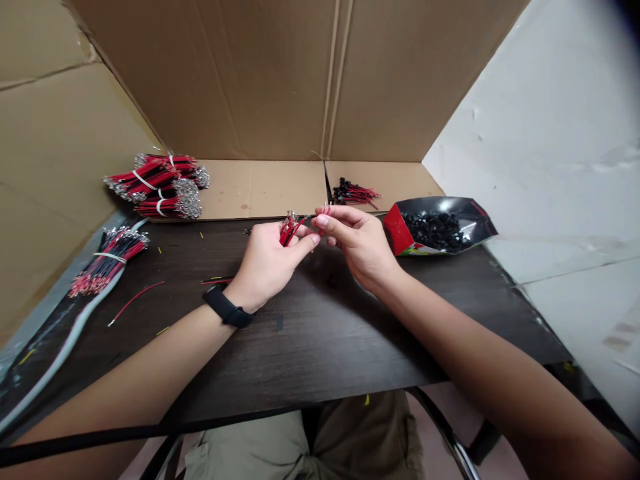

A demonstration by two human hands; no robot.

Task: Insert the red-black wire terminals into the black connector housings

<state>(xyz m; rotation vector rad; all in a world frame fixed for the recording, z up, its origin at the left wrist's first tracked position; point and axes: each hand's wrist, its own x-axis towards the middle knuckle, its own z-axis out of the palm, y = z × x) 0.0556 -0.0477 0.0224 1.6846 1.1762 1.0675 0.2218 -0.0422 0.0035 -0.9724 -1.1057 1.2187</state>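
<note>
Above the middle of the dark table my left hand (271, 259) is closed around a small bunch of red and black wires (290, 229), their metal-tipped ends sticking up between thumb and fingers. My right hand (357, 243) meets it fingertip to fingertip, pinching a red wire (323, 220) with a pale metal end. Part of that wire is hidden by the fingers. To the right of my right hand stands an open red and black carton (397, 230) holding many small black plastic pieces (435, 230). Behind my hands lies a loose pile of wires with black ends (353, 193).
Banded wire bundles (160, 183) are stacked on a cardboard strip (250, 187) at the back left. Another banded bundle (107, 263) rests by a grey cable (75, 333). A single red wire (135, 300) lies on the table (310, 353). Cardboard walls (260, 80) rise behind.
</note>
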